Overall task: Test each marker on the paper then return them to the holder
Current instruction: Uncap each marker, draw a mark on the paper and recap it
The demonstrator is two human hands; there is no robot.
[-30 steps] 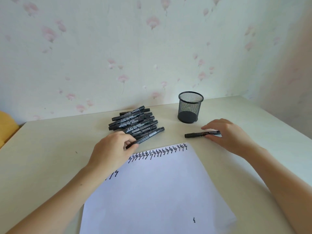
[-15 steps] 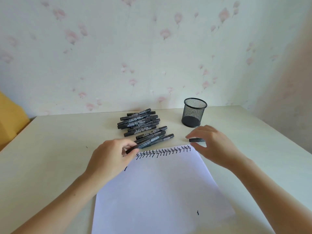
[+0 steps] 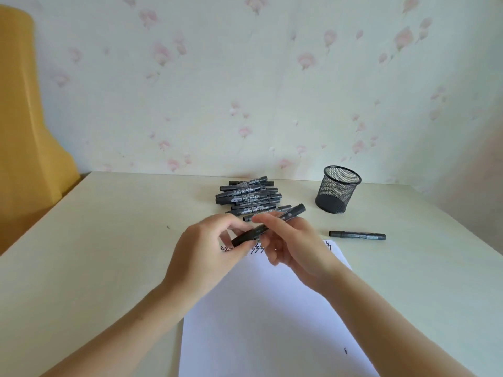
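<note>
over the near end of the table both hands meet above the top edge of the paper, sharing one black marker that slants from lower left up to the right, clear of the sheet. the left hand has thumb and fingertips pinched round the lower end, wrist low and forearm running in from the bottom left. the right hand comes in from the bottom right, palm turned partly up, fingers curled under and round the middle of the barrel; it looks to me set up to pull a cap, though whether the cap is on or off i cannot tell

as for progress, a row of little zigzag test marks runs along the top of the sheet, half hidden by the hands, with one stray squiggle low on the right, so a good many pens seem to have been tried. yet the mesh holder, standing upright toward the back right, looks to hold nothing. the pile of markers lies behind the hands, and one single marker lies apart, right of the paper and in front of the holder. by my reckoning the returning has not started
</note>
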